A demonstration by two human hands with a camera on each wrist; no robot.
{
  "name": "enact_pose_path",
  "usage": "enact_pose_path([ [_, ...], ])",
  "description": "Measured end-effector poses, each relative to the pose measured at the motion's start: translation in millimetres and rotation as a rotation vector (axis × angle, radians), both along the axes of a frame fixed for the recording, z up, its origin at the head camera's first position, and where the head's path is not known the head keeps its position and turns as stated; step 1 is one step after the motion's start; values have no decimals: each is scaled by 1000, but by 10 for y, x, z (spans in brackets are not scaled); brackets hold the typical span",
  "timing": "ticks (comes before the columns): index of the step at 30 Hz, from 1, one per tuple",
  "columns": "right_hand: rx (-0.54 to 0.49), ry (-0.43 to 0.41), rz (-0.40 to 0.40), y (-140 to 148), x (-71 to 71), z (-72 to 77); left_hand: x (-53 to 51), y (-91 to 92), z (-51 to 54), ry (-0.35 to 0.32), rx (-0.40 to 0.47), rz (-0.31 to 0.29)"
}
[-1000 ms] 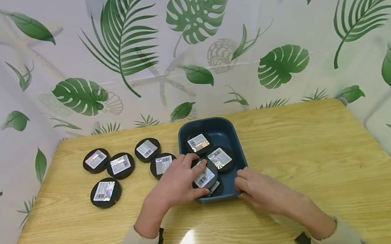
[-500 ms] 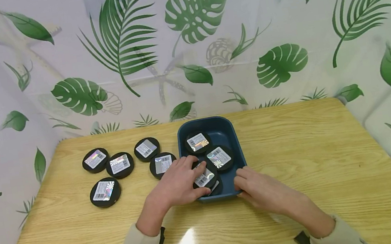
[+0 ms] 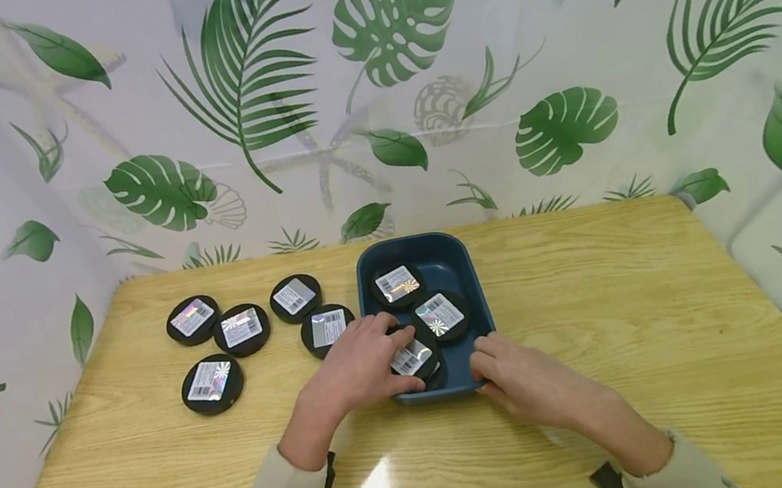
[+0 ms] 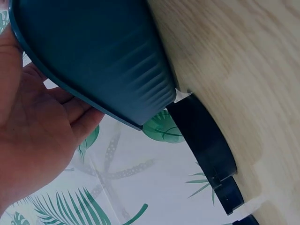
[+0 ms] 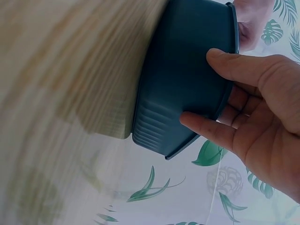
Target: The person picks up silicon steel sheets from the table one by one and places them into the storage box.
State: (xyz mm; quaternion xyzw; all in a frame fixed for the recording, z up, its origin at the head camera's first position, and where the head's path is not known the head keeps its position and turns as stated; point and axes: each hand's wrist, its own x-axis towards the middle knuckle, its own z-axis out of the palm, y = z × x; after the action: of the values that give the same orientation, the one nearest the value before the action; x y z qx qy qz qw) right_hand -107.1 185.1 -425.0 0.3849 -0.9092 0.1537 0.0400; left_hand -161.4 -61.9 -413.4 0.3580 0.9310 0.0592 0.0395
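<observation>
The left hand (image 3: 359, 363) holds a black labelled disc (image 3: 412, 357) between thumb and fingers in the near left corner of a blue bin (image 3: 460, 364), the right hand (image 3: 529, 383) grips the bin's near right corner, and five similar discs (image 3: 211, 385) lie on the surface (image 3: 593, 273) to the bin's left.

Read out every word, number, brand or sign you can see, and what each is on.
No text is readable.
Silver rectangular labels on the flat round black discs: barcodes, print too small to read.
Dark blue rectangular tray: none visible.
White leaf-printed backdrop: none visible.
</observation>
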Motion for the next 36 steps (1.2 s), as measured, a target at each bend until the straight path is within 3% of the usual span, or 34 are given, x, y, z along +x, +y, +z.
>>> enact_pose_path([
  [16, 7, -8, 2, -1, 14, 6, 53, 0, 3, -66, 36, 23],
  [36, -9, 11, 4, 17, 3, -27, 33, -20, 21, -50, 44, -42],
])
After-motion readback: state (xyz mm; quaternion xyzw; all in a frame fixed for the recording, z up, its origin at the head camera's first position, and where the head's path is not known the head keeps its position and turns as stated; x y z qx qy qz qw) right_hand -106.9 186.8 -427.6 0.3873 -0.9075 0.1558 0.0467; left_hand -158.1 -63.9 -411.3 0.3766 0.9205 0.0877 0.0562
